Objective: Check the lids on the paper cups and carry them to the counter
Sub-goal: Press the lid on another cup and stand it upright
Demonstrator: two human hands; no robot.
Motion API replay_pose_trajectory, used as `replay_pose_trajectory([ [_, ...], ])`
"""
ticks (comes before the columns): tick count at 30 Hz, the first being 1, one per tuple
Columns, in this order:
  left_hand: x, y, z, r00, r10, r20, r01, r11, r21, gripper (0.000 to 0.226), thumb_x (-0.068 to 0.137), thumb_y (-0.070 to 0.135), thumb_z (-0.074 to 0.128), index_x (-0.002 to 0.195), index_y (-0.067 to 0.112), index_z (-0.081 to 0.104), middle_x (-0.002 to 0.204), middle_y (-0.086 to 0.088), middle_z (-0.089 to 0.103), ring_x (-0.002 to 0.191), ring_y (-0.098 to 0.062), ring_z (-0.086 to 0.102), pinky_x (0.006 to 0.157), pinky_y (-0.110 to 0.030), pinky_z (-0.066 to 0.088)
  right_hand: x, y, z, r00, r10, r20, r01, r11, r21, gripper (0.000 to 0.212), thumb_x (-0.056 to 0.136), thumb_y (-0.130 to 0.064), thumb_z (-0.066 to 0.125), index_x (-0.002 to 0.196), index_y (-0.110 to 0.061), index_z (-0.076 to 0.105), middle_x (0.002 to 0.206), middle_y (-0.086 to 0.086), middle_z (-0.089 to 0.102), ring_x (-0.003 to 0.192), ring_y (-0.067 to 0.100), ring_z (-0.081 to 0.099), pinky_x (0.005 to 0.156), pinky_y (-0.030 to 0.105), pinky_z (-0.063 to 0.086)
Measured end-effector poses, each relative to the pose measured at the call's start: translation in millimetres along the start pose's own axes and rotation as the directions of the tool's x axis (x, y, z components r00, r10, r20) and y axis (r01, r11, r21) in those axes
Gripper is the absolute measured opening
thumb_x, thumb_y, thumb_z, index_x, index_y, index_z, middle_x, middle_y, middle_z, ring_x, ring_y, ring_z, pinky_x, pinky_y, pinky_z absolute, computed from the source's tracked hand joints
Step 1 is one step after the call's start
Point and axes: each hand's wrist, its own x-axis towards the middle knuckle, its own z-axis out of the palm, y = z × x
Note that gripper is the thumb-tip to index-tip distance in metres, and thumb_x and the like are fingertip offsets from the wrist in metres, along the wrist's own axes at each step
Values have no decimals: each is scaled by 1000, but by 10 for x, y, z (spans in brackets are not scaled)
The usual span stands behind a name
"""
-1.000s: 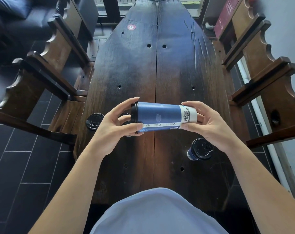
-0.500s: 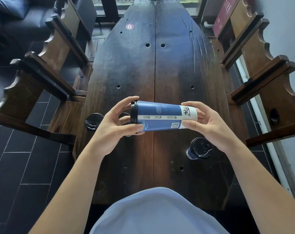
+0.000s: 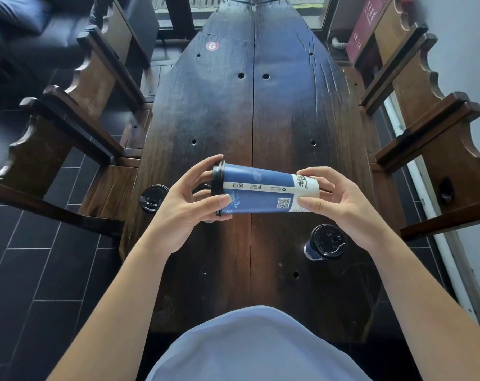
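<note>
both hands [image 3: 184, 207] curled round sideways blue cup [image 3: 261, 192], fingertips [image 3: 224, 199] gripping

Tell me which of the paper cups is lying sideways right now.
The blue paper cup held between both hands above the table, black lid pointing left. The cup by the right wrist stands upright.

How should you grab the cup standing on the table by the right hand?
Wrap fingers around the blue wall of the standing cup, just under its black lid, coming from the right side. It stands upright, so a side grip probably keeps it level and avoids pulling the lid loose.
</note>
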Motion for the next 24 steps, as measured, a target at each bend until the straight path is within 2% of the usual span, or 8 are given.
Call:
replay_pose_trajectory([
  [4, 26, 41, -3, 1000, 21, -2, -21, 999, -41, 82, 74, 45, 97, 147, 39, 61, 133, 4, 70, 122, -30, 70, 93, -56, 63, -11, 22, 16, 998, 51, 39, -50, 998, -29, 55, 77, -27, 83, 127, -25, 61, 114, -4, 74, 109, 19, 74, 80, 28, 61],
  [8, 98, 72, 29, 999, 40, -11, -42, 988, -146, 66, 83, 27, 83, 145, 33, 63, 132, -1, 68, 116, -21, 70, 87, -37, 63, -21, 29, 53, 981, 136, 135, -126, 989, -79, 68, 74, -34, 86, 135, -32, 57, 122, -2, 71, 115, 17, 71, 89, 37, 61],
  [11, 159, 104, 93, 999, 40, -18, -43, 981, -188, 66, 82, 25, 81, 145, 31, 62, 131, -4, 68, 113, -20, 70, 91, -39, 61, -22, 47, 140, 955, 182, 233, -159, 981, -115, 67, 76, -33, 84, 138, -33, 57, 126, -4, 72, 118, 17, 70, 97, 38, 58],
  [14, 226, 142, 198, 999, 31, -39, -37, 982, -187, 71, 78, 30, 83, 144, 27, 58, 121, 0, 73, 108, -17, 72, 91, -37, 60, -10, 77, 243, 947, 205, 247, -154, 966, -210, 62, 77, -35, 87, 132, -35, 58, 122, -13, 72, 116, 9, 69, 97, 33, 58],
  [16, 264, 172, 270, 998, 12, -59, -23, 982, -185, 75, 74, 35, 83, 144, 24, 56, 111, 3, 75, 103, -14, 73, 88, -33, 59, 2, 107, 306, 951, 212, 223, -157, 958, -241, 64, 75, -37, 91, 128, -39, 57, 121, -19, 71, 114, 4, 68, 94, 28, 58],
  [20, 310, 209, 363, 997, -29, -77, 12, 978, -208, 75, 71, 41, 83, 139, 20, 57, 114, -2, 75, 98, -16, 74, 85, -33, 60, 12, 165, 447, 960, 190, 204, -144, 965, -217, 70, 68, -45, 94, 124, -49, 53, 120, -23, 69, 110, 0, 69, 80, 12, 55],
  [24, 311, 188, 426, 997, -77, -21, 72, 981, -182, 72, 76, 44, 82, 138, 16, 58, 114, -2, 77, 94, -20, 77, 80, -37, 63, 22, 224, 597, 970, 167, 178, -129, 970, -204, 78, 64, -50, 95, 127, -54, 49, 121, -25, 68, 112, -1, 67, 80, 15, 57],
])
